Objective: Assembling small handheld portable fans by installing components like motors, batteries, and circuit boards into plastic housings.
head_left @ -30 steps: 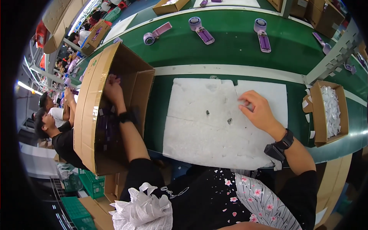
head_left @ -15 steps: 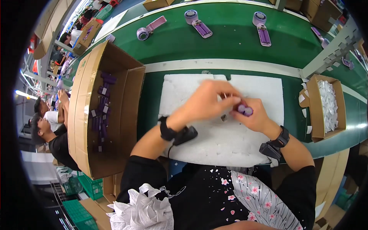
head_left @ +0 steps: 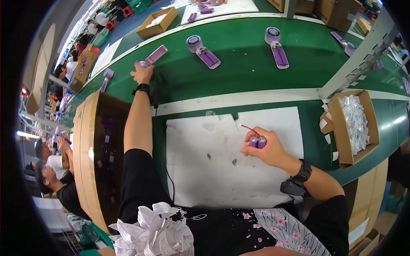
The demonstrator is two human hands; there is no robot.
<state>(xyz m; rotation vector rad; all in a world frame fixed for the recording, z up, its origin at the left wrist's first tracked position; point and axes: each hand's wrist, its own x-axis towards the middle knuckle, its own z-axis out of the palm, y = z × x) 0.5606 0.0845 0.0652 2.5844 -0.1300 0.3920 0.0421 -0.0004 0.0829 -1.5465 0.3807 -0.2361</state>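
While left hand (head_left: 142, 73) grips pink pack (head_left: 153, 56) | right hand (head_left: 264, 150) clasps 2 purple cells (head_left: 257, 141) | open carton (head_left: 92, 158) at left elbow

green desk (head_left: 273, 77), white stripe along its near side. on it: white foam sheet (head_left: 213, 166), near the stripe; open cardboard box of white slips (head_left: 354, 123), right of the sheet; large open cardboard box (head_left: 96, 158), left of the sheet; three purple flat packs, each with a purple tape roll (head_left: 194, 42), beyond the sheet; small cardboard tray (head_left: 157, 22), further beyond.
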